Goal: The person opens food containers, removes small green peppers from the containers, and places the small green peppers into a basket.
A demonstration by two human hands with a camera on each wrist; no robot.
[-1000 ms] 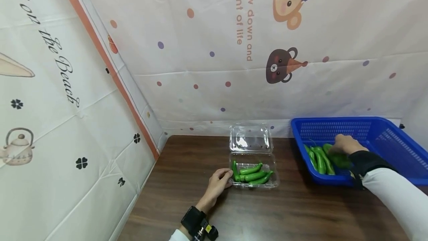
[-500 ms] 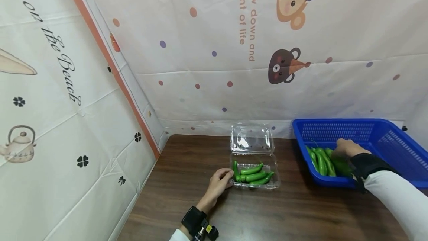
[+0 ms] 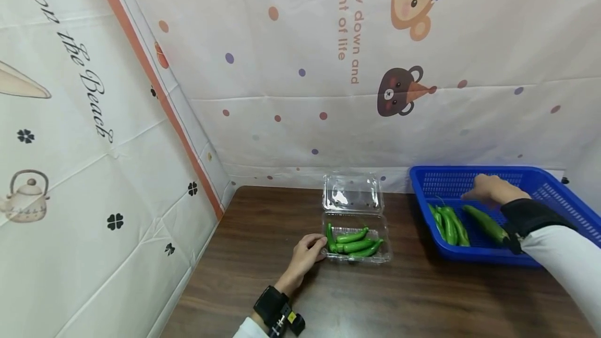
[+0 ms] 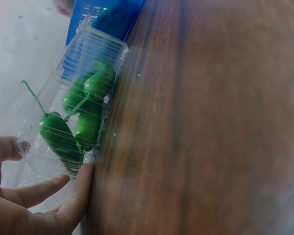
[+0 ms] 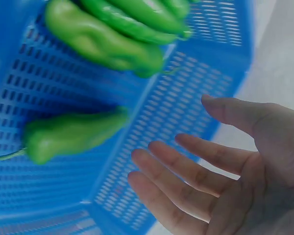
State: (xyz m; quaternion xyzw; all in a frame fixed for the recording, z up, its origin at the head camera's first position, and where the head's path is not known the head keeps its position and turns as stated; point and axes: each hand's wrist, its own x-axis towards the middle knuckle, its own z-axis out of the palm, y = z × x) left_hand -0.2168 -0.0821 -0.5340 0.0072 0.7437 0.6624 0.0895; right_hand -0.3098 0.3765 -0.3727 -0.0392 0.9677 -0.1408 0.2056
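Observation:
A clear clamshell container (image 3: 382,257) lies open on the brown table, with several green peppers (image 3: 355,243) in its lower half. My left hand (image 3: 307,253) rests at its left edge, thumb and fairly straight fingers (image 4: 68,198) touching the near corner of the container (image 4: 100,49). The peppers (image 4: 83,110) show through the plastic. At the right stands a blue basket (image 3: 469,179). My right hand (image 3: 488,189) hovers over it, fingers (image 5: 186,169) spread and holding nothing. Below lie a bunch of peppers (image 3: 447,223) and one lone pepper (image 3: 485,223); the lone pepper (image 5: 71,134) and the bunch (image 5: 117,34) also show from the right wrist.
The table (image 3: 281,213) sits in a corner of printed white fabric walls (image 3: 281,93). The container's lid (image 3: 351,194) leans open toward the back wall. The blue basket (image 4: 108,17) is just beyond the container. Bare wood lies between container and basket.
My right hand has lifted off the peppers in the basket and moved toward its far side, leaving one pepper lying alone. The left hand stays at the container's edge.

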